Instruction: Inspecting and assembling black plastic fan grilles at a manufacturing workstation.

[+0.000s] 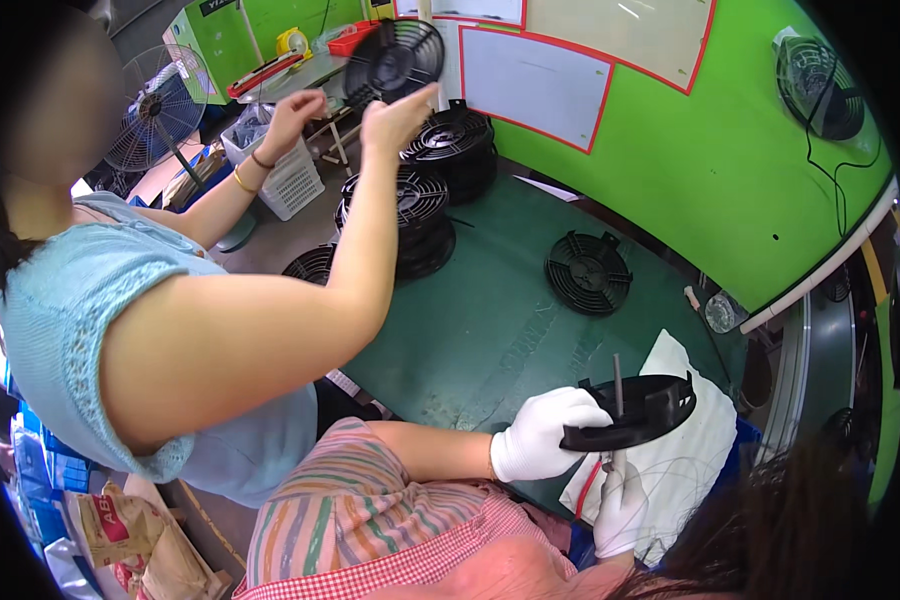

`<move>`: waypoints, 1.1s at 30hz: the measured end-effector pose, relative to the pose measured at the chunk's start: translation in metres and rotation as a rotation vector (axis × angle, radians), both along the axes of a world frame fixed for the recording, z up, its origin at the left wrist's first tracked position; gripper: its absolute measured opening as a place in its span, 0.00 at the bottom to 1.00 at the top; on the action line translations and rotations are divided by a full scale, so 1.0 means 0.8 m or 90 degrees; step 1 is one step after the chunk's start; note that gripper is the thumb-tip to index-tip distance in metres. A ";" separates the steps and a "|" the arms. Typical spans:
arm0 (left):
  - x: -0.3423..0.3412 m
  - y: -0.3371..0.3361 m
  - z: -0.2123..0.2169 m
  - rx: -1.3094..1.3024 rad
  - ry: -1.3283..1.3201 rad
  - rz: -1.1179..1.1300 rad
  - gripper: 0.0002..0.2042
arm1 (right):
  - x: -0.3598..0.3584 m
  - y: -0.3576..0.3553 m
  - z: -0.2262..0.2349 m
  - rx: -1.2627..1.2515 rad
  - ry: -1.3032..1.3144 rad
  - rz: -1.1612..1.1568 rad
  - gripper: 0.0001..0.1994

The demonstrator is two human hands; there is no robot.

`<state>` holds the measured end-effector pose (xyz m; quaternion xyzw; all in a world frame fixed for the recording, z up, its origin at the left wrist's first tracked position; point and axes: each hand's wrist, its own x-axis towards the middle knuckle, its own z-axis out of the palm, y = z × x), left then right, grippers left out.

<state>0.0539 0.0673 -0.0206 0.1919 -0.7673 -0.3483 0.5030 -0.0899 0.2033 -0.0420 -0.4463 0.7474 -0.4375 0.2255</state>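
Observation:
My left hand (548, 436), in a white glove, is closed on the rim of a black round plastic fan cover (655, 415), tilted nearly edge-on. Below it, my white-gloved right hand (622, 508) is closed round the lower end of a slim rod-like tool (618, 388). The tool's grey shaft stands upright across the cover and rises above it; its exact kind is unclear. A white cloth (692, 440) lies beneath and beside my hands. Another black fan cover (588, 272) rests flat on the green tabletop (470, 330).
At left, a co-worker in a light blue top (200, 380) raises a black fan cover (395, 62). Stacked covers (425, 235) stand near that person. A green partition (690, 190) borders the far side, with a small fan (820, 90) and its hanging cord.

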 end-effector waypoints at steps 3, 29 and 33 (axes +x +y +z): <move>0.004 -0.005 0.002 0.023 0.006 -0.030 0.14 | -0.009 0.017 -0.002 0.113 -0.160 0.007 0.18; 0.017 -0.009 0.020 -0.280 -0.014 -0.077 0.20 | 0.009 0.056 0.021 0.033 0.203 -0.080 0.12; 0.015 -0.002 0.028 -0.325 -0.018 -0.095 0.19 | 0.003 0.063 -0.006 -0.044 0.167 -0.061 0.12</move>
